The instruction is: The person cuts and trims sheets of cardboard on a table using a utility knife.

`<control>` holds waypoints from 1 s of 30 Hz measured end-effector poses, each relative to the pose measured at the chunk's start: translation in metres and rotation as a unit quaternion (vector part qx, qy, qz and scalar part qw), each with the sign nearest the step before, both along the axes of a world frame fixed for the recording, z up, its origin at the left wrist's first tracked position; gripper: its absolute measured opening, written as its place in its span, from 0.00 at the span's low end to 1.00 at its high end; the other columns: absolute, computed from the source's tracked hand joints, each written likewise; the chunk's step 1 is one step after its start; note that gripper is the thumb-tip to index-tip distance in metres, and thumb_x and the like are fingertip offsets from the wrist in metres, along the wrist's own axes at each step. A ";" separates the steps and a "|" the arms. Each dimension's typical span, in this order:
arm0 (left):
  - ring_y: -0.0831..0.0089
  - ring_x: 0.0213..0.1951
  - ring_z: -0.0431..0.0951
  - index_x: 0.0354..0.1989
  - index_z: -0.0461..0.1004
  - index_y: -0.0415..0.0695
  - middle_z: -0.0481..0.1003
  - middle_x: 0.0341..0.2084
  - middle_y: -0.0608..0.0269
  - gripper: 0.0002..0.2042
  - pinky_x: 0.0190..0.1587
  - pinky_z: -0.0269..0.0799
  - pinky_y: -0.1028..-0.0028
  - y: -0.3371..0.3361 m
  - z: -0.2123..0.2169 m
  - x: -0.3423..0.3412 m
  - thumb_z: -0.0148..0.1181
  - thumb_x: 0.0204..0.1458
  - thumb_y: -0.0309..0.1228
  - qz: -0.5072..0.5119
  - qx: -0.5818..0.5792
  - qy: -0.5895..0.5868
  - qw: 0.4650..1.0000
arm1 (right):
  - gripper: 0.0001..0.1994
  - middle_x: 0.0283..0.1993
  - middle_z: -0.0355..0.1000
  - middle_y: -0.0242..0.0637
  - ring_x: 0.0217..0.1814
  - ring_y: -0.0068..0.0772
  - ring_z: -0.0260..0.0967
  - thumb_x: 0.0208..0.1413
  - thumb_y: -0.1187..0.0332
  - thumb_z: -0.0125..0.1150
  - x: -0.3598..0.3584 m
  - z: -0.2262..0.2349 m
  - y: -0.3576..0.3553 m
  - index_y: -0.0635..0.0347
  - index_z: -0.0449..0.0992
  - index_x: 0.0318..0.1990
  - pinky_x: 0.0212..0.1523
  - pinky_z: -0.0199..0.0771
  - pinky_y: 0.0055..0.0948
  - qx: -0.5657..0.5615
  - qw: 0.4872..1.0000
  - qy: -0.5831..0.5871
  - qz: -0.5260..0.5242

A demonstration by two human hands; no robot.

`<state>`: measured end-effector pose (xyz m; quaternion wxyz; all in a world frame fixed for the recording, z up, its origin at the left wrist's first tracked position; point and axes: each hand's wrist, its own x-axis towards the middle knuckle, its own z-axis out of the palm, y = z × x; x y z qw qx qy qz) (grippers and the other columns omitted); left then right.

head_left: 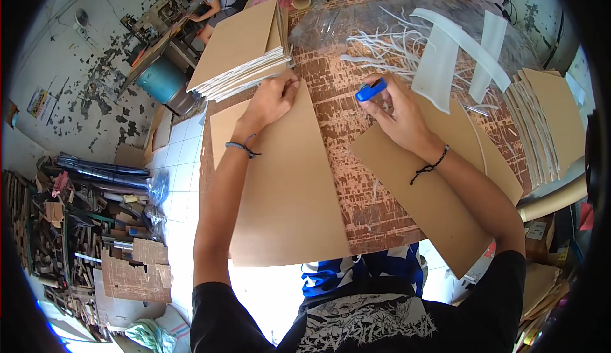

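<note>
A long tan cardboard sheet [280, 194] lies on the table before me, its near end past the table's front edge. My left hand [275, 98] is closed at the sheet's far edge, fingers curled, just in front of a cardboard stack [232, 44]. In my right hand [401, 114] is a small blue hand tool [371, 90], pinched between thumb and fingers above the table; its exact kind is hard to make out. Below my right forearm rests a second cardboard sheet [417, 181], lying at a slant and partly hidden by the arm.
White foam strips [439, 67] and thin white offcuts [388, 44] lie at the far right of the worn tabletop [356, 207]. More stacked boards [547, 124] stand at the right edge. Two other people [216, 0] work farther back. Scrap material [95, 226] fills the left floor.
</note>
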<state>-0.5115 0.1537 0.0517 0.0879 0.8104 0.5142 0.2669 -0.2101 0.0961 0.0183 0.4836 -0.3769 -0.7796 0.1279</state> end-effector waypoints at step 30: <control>0.59 0.49 0.74 0.44 0.84 0.45 0.73 0.45 0.58 0.14 0.54 0.70 0.63 -0.075 -0.032 0.019 0.68 0.48 0.24 -0.182 0.028 0.000 0.983 | 0.16 0.25 0.70 0.37 0.23 0.35 0.70 0.43 0.75 0.64 -0.004 -0.008 -0.009 0.63 0.78 0.43 0.27 0.69 0.28 -0.012 0.976 0.002 0.219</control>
